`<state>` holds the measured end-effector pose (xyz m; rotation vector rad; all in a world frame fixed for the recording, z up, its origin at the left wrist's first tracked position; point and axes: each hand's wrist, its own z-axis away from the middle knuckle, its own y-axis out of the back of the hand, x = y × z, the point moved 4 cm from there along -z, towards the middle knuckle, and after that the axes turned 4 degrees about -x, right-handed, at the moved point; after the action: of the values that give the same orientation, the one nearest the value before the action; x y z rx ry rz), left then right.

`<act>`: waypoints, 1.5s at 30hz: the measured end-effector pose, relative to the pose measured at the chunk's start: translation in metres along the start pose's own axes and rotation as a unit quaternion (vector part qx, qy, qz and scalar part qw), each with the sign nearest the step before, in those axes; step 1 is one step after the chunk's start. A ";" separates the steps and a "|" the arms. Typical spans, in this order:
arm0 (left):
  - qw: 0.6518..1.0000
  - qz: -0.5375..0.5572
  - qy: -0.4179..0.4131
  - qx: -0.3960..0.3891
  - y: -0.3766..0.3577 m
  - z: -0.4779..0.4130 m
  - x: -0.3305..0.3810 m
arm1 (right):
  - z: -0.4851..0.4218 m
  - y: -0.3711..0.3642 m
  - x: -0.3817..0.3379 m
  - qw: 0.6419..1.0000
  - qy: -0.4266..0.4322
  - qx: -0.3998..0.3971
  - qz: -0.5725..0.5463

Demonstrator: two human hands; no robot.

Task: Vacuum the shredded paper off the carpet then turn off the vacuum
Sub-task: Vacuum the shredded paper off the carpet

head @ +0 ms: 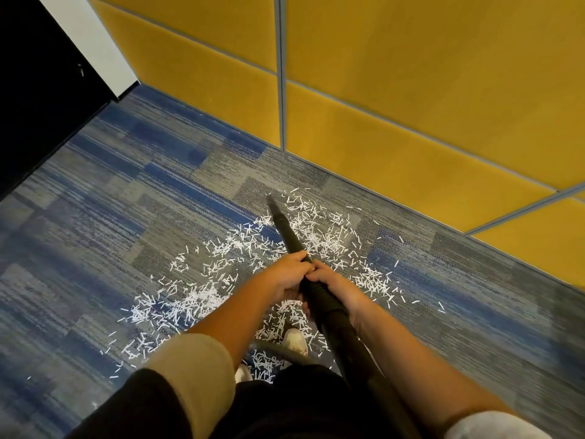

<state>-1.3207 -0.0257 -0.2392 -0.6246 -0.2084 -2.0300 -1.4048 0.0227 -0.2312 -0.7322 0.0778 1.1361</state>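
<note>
I hold the wand (pixel 286 231) with both hands — left (pixel 286 275) ahead, right (pixel 335 288) behind, each grip closed around it — to steer its tip through the paper (pixel 196 301) scattered on the carpet (pixel 95 191) around the wand. The vacuum's body and switch are out of view.

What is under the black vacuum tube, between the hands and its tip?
Under the vacuum tube lie shredded paper strips on the blue-grey carpet, showing on both sides. What lies directly beneath the tube is hidden by it.

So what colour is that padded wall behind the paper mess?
Mustard yellow wall panels, seen from the head view.
</note>
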 end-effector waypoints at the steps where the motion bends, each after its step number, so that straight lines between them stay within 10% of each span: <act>1: 1.000 0.003 -0.002 0.002 0.001 0.000 0.001 | -0.001 -0.001 -0.001 1.000 0.000 -0.002 0.001; 45: 0.996 -0.083 0.004 -0.046 -0.041 -0.024 0.041 | 0.012 0.039 -0.025 0.997 0.049 0.050 -0.045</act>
<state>-1.3804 -0.0446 -0.2344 -0.6757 -0.1687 -2.2107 -1.4526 0.0181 -0.2306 -0.6954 0.1821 1.0031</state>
